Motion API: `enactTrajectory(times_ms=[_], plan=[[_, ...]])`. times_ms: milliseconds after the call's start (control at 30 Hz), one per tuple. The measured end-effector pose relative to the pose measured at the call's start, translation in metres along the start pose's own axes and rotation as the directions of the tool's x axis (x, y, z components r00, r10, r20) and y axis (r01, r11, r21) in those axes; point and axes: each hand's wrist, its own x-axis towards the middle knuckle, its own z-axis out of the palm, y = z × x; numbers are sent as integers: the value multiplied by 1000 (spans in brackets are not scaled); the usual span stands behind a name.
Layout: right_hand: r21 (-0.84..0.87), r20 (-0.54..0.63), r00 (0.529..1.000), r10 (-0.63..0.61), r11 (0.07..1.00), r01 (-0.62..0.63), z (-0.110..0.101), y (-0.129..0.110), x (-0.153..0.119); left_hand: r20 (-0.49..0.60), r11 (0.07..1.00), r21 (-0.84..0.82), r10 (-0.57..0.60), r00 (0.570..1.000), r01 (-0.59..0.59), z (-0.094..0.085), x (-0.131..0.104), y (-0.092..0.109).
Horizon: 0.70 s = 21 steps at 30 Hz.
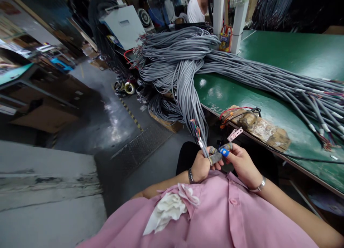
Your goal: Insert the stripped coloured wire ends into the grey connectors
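Note:
My left hand [203, 164] is closed around the end of a grey cable [204, 150], whose stripped tip fans out into thin coloured wires [196, 129] above a white band. Close against it on the right, my right hand [239, 161] pinches with thumb and forefinger; what lies between them is too small to make out. Wraps cover several fingertips, grey on the left hand and blue on the right thumb. From the held end, more grey cables [189, 94] run up in a thick bundle hanging over the table's edge.
The green table [282, 44] carries a long cable bundle [258, 74] with stripped ends at right. A worn wooden block [264, 128] with wires sits at its near edge, beside a pink metal piece [234, 134]. A grey box [123, 26] stands behind; a person in white [195, 10] is farther back.

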Motion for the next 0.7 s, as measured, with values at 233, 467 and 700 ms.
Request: enactTrajectory(times_ms=[233,467,700], plan=[[69,-59,998,20,998,-16,-1,10,2,-90,999,-53,6,996,-11,7,1,1],[117,-73,996,47,992,-38,1,7,3,-108,998,-62,19,994,-26,7,3,0],[99,21,999,46,994,-48,2,0,-1,-172,991,-100,71,982,-90,4,5,-4]])
